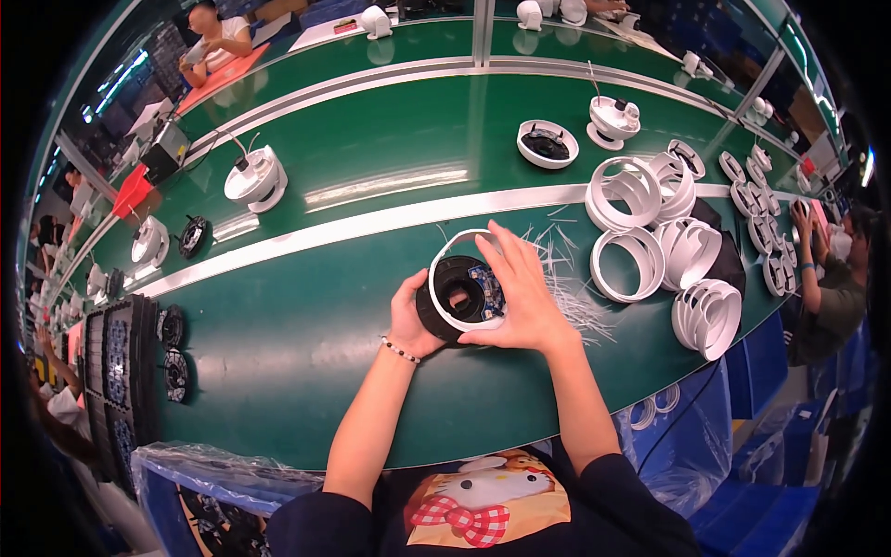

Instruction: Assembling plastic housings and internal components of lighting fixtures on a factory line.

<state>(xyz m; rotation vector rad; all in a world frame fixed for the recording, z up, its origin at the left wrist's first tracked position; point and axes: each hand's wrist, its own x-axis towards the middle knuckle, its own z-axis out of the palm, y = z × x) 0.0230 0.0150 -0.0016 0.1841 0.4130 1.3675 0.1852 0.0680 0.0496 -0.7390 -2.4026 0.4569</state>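
Above the green work table, my left hand [410,320] is closed round the side of a black round module [450,276]. A small blue circuit board [489,290] shows inside the module. My right hand [529,292] grips a white ring [434,295] by its right side, thumb low and fingers over the top edge. The ring sits around the module's face, slightly tilted; whether it is fully seated I cannot tell. Just right of my right hand lies a heap of thin white strips [580,311]. Several white rings [628,266] stand in stacks farther right.
Black trays [119,371] of parts stand at the left, beside two black round parts [174,373]. Across the pale divider strip, white housings [257,178] and a white ring with a black insert [548,144] rest on the far surface. Blue bins [687,427] flank me; co-workers sit nearby.
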